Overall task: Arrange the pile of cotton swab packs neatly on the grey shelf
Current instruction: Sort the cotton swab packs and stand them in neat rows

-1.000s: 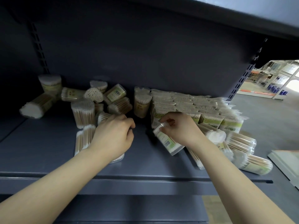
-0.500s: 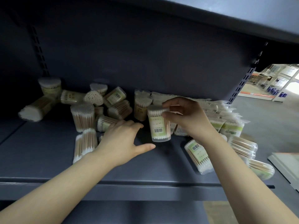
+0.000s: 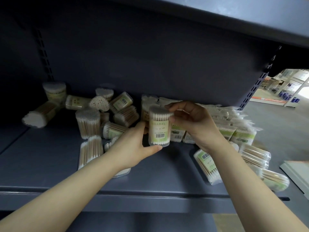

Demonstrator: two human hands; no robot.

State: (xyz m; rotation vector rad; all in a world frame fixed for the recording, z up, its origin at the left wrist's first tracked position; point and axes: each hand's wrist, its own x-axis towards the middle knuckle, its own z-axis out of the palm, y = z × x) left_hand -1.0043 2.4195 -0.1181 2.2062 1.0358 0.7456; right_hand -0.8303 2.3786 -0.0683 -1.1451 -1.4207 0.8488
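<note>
An upright clear tub of cotton swabs [image 3: 159, 126] with a barcode label hangs just above the grey shelf [image 3: 50, 164] near its middle. My right hand [image 3: 192, 121] pinches its top rim, and my left hand [image 3: 133, 144] cups its lower left side with the thumb under the base. Several loose tubs [image 3: 87, 122] lie jumbled at the back left, some upright and some on their sides. Flat bagged swab packs [image 3: 222, 114] are stacked at the back right. More tubs [image 3: 207, 166] lie on their sides at the front right.
The shelf above [image 3: 234, 17] overhangs low. A slotted upright [image 3: 255, 87] marks the shelf's right end, and another upright [image 3: 43, 54] stands at the left. A pale flat board [image 3: 296, 173] lies off the right edge. Bare shelf surface shows along the front left.
My right hand lifted a tub off the shelf and turned it upright, then carried it slightly left. My left hand opened, moved right and took hold of the tub's lower side.
</note>
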